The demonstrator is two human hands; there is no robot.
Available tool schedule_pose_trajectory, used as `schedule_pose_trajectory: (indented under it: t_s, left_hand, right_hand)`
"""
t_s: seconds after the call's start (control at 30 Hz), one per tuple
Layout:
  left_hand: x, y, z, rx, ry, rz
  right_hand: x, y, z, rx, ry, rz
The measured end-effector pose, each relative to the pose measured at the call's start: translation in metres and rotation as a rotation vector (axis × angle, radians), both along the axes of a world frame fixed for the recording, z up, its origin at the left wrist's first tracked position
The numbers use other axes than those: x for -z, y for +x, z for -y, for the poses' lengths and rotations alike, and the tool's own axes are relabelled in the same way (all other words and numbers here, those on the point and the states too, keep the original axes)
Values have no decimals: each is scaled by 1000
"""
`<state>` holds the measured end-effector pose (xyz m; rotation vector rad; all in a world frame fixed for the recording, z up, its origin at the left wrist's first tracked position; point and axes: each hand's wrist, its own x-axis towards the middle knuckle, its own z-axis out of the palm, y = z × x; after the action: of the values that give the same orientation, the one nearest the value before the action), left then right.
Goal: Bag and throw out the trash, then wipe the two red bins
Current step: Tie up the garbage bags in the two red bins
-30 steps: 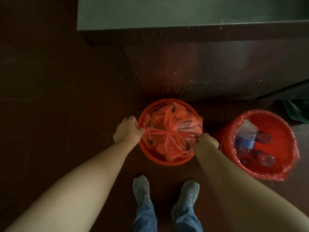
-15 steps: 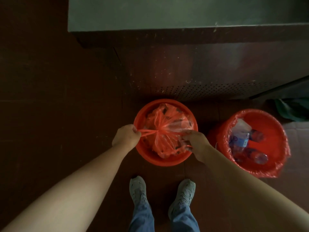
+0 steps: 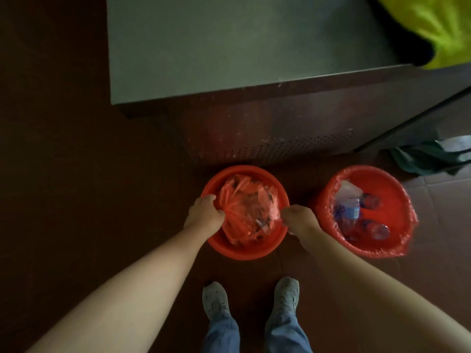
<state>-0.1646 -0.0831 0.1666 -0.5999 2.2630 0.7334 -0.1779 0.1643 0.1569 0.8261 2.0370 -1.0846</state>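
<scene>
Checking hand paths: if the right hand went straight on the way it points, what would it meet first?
The gathered red bag in the left bin, whose edge the right hand now pinches; depth beyond is unclear.

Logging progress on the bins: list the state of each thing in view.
Left round red plastic bin, upright, not emptied.
Red translucent plastic trash bag, gathered, still inside that bin.
Left-hand grip, pinching the bag's left side.
Right-hand grip, pinching the bag's right side.
Right round red plastic bin, upright, red plastic liner open over its rim.
Clear plastic bottles, lying loose inside the right bin.
</scene>
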Motion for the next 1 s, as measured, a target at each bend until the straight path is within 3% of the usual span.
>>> schedule_pose_trajectory:
  t_s: [0.23, 0.4, 1.0]
  left_hand:
    - [-29, -7, -43, 167, 26, 27]
    - [-26, 0, -96, 167, 96, 14]
    - [-22, 12, -358, 256, 32, 26]
  right_hand:
    - [-36, 27, -44, 73, 27, -55]
    - [-29, 43, -86, 91, 75, -85]
    - [-45, 72, -329, 90, 18, -33]
